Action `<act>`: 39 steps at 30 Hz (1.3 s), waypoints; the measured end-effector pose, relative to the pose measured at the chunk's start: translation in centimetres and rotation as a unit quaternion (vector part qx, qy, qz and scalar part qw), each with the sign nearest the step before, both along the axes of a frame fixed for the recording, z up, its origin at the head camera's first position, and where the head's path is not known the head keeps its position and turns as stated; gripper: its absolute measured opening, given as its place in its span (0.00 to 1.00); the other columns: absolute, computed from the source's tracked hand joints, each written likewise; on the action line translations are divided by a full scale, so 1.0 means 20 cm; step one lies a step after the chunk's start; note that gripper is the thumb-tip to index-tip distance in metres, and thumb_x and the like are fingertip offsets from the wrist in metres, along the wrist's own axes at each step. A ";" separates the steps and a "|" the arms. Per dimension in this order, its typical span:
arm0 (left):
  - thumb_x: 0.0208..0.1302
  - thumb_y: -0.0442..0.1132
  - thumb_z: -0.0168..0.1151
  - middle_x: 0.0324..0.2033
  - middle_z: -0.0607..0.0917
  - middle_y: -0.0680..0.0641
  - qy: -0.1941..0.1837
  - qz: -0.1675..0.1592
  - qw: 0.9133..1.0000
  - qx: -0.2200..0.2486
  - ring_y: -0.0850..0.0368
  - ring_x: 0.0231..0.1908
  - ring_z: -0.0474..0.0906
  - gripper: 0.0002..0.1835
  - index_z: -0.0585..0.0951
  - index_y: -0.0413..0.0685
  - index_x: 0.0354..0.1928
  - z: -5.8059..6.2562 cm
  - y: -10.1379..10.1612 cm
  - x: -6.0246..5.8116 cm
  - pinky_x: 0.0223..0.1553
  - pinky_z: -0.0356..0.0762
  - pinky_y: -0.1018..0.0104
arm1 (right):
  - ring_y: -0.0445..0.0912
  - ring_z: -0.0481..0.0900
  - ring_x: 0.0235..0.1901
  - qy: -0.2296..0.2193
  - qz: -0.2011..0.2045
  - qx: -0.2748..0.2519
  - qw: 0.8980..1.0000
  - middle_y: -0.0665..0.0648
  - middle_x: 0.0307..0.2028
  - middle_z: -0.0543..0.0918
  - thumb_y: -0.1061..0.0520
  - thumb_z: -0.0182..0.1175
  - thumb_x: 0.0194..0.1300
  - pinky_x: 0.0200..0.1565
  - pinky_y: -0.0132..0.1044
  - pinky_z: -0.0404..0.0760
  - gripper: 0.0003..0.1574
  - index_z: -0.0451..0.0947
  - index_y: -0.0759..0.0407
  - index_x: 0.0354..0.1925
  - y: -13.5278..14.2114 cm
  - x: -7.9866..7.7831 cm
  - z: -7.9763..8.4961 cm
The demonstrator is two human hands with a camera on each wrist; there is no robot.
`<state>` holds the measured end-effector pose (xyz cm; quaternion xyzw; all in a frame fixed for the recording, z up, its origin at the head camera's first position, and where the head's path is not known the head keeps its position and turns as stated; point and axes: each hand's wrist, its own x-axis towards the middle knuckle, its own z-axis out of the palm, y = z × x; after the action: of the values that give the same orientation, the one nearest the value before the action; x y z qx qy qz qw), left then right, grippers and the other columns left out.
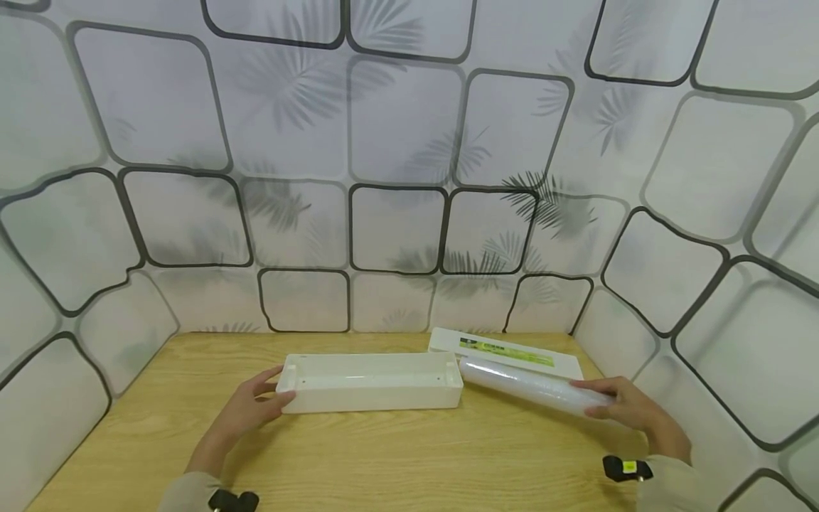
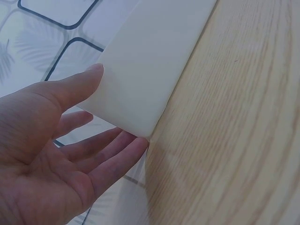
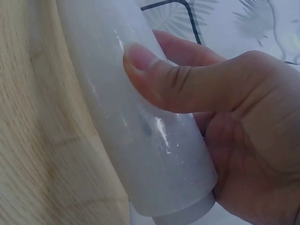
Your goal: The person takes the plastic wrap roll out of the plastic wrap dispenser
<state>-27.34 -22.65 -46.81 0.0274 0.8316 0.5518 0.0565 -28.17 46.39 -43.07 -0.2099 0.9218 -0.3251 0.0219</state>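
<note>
A long white open-topped box (image 1: 374,397) sits on the table. My left hand (image 1: 252,404) holds its left end, the thumb on the front face. In the left wrist view the fingers of that hand (image 2: 70,150) reach along the end of the box (image 2: 140,70), fingertips at its bottom corner. On the right, my right hand (image 1: 630,412) grips the near end of a shiny roll of plastic wrap (image 1: 525,382). The right wrist view shows its thumb lying across the roll (image 3: 126,117), with a core tube (image 3: 187,213) sticking out at the end. Inside the box nothing shows but its floor.
A long white lid (image 1: 569,364) with a green label lies behind the roll. The wooden table (image 1: 384,462) meets patterned walls (image 1: 397,227) at the back and both sides.
</note>
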 end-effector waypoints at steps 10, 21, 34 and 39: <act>0.73 0.46 0.66 0.65 0.72 0.20 -0.002 -0.003 1.000 0.005 0.45 0.49 0.86 0.43 0.56 0.37 0.80 0.01 0.01 0.01 0.51 0.88 0.53 | 0.29 0.73 0.49 -0.030 -0.017 0.022 0.999 0.79 0.62 0.78 0.55 0.71 0.65 0.47 0.25 0.75 0.34 0.77 0.71 0.64 0.01 0.01 -0.01; 0.73 0.45 0.66 0.66 0.72 0.20 -0.002 0.001 1.000 0.005 0.45 0.50 0.86 0.43 0.56 0.39 0.80 0.00 0.00 0.00 0.50 0.88 0.53 | 0.28 0.71 0.47 -0.027 0.002 0.025 0.999 0.78 0.61 0.78 0.55 0.71 0.65 0.46 0.23 0.75 0.33 0.78 0.68 0.64 0.03 0.00 -0.05; 0.73 0.44 0.65 0.66 0.72 0.21 0.001 -0.003 1.000 0.006 0.44 0.51 0.85 0.42 0.55 0.39 0.80 -0.02 0.00 -0.02 0.51 0.88 0.52 | 0.53 0.79 0.57 -0.039 -0.019 0.044 0.998 0.78 0.64 0.76 0.53 0.72 0.63 0.53 0.48 0.83 0.37 0.76 0.68 0.65 0.01 0.00 -0.05; 0.73 0.45 0.65 0.66 0.72 0.21 -0.003 0.000 1.000 0.003 0.44 0.50 0.86 0.43 0.55 0.39 0.80 -0.01 0.00 -0.01 0.50 0.88 0.53 | 0.52 0.79 0.57 -0.030 -0.019 0.056 0.998 0.76 0.62 0.78 0.52 0.73 0.62 0.52 0.44 0.83 0.37 0.78 0.67 0.64 0.01 0.00 -0.05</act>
<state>-27.56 -22.66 -46.95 0.0256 0.8300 0.5540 0.0589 -28.25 46.64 -44.01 -0.1810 0.9414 -0.2793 0.0547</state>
